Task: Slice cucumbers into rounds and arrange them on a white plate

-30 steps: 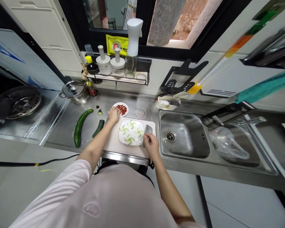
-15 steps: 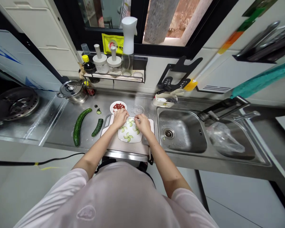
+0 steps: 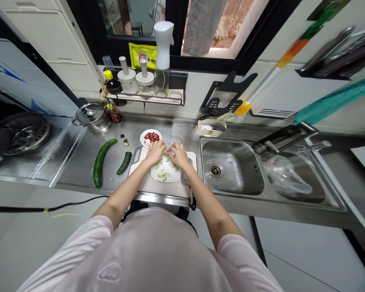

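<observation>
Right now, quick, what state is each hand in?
Left hand: closed above the plate; anything held cannot be told.
Right hand: closed too; anything held cannot be told.

Left hand (image 3: 155, 153) and right hand (image 3: 178, 156) side by side, just above plate (image 3: 174, 177) holding cucumber slices (image 3: 163, 175); plate on cutting board (image 3: 182, 187). Left of left hand: cucumber half (image 3: 124, 163), then whole cucumber (image 3: 99, 163), both on counter (image 3: 79, 170). Behind hands: small plate (image 3: 144, 138). Right of right hand: sink (image 3: 231, 167). Far left behind: pot (image 3: 93, 119).
</observation>
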Demonstrator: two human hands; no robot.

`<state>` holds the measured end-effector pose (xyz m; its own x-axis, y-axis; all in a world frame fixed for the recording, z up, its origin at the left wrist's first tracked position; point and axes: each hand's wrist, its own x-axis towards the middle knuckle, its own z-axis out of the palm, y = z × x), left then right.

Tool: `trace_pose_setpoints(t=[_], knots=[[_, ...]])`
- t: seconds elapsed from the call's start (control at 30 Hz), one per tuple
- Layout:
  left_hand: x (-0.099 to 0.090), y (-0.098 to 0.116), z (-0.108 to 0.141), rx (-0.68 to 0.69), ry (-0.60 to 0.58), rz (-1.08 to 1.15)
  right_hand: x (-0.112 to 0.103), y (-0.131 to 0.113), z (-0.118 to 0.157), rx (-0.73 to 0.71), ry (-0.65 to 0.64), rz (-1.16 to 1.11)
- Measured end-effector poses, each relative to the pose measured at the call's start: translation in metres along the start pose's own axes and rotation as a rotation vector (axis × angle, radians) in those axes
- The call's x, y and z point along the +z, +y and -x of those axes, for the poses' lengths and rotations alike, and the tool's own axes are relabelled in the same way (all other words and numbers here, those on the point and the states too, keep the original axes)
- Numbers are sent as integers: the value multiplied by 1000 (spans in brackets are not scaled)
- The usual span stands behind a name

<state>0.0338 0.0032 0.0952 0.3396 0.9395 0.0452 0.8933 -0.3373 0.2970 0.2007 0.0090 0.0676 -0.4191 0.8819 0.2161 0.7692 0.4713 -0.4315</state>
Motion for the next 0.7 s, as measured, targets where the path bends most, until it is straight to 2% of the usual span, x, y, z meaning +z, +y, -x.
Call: trace_pose_setpoints(t=[0.17, 0.43, 0.6, 0.7], knots=[[-1, 1, -1, -9, -31, -11, 2, 2, 0, -12, -11, -14], [5, -2, -3, 46, -12, -25, 5, 5, 0, -24, -20, -19], [8, -1, -3, 16, -48, -14, 9, 6, -1, -15, -34, -12], [12, -4, -2, 18, -28, 20, 14, 8, -1, -6, -35, -15]])
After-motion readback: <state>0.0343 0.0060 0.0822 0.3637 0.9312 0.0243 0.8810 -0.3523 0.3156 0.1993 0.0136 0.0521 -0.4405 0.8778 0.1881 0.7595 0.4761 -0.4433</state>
